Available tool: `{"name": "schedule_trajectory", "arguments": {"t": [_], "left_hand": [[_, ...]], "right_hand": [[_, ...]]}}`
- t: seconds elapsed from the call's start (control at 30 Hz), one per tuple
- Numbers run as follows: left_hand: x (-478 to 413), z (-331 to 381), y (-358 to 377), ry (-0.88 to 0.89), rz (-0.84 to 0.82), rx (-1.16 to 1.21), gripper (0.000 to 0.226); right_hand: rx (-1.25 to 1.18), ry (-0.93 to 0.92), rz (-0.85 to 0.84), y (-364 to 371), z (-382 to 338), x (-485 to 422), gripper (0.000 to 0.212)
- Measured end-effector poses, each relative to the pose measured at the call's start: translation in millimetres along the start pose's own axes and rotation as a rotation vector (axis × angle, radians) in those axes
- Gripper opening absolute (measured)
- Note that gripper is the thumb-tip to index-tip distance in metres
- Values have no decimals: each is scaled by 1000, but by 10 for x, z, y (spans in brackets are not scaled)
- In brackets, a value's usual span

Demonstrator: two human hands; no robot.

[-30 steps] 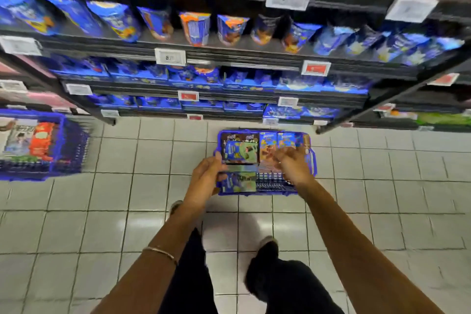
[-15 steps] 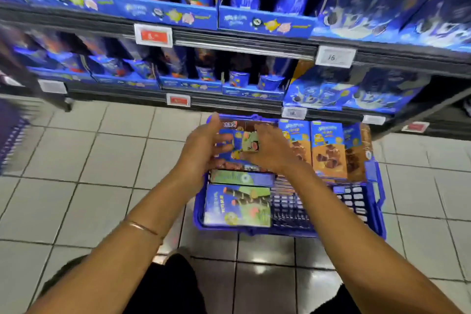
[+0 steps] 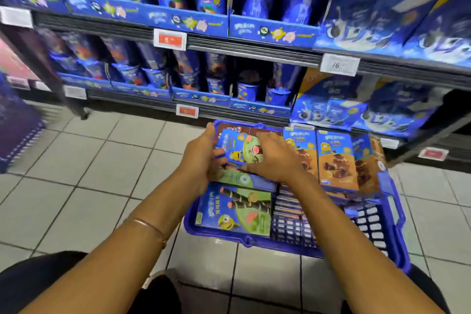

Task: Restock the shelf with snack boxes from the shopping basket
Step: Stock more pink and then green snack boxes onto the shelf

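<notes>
Fingers (image 3: 219, 153) of both hands clasp one blue-and-green snack box (image 3: 238, 148) over the shopping basket (image 3: 246, 239).
The left hand (image 3: 200, 160) holds its left edge, the right hand (image 3: 276, 160) its right. It is tilted just above the other boxes (image 3: 336, 160) packed inside, with floor tiles (image 3: 102, 160) underneath and the shelf (image 3: 254, 55) just behind.

Green box (image 3: 242, 148) edges hidden under fingers (image 3: 267, 140); shelf packs (image 3: 254, 2) blurred; purple object (image 3: 15, 130) cut off left.
</notes>
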State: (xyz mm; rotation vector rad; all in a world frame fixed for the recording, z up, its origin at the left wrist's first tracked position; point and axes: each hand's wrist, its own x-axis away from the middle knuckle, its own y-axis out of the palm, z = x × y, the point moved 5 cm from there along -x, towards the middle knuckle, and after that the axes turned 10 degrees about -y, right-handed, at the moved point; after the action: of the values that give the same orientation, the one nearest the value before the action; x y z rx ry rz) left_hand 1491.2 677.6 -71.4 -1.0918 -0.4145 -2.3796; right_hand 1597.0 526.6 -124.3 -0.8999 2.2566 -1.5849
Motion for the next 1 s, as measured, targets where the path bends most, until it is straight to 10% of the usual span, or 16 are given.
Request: {"name": "schedule_trajectory", "arguments": {"t": [0.33, 0.53, 0.77, 1.0], "left_hand": [[22, 89, 211, 199, -224, 93, 31], [19, 294, 37, 290, -243, 298, 38], [71, 304, -117, 260, -207, 308, 35], [106, 327, -75, 228, -228, 338, 44]], "right_hand": [[-504, 22, 437, -495, -513, 363, 94], [-1162, 112, 524, -437, -450, 457, 30], [-292, -44, -29, 306, -281, 497, 45], [-397, -120, 97, 164, -253, 527, 25]]}}
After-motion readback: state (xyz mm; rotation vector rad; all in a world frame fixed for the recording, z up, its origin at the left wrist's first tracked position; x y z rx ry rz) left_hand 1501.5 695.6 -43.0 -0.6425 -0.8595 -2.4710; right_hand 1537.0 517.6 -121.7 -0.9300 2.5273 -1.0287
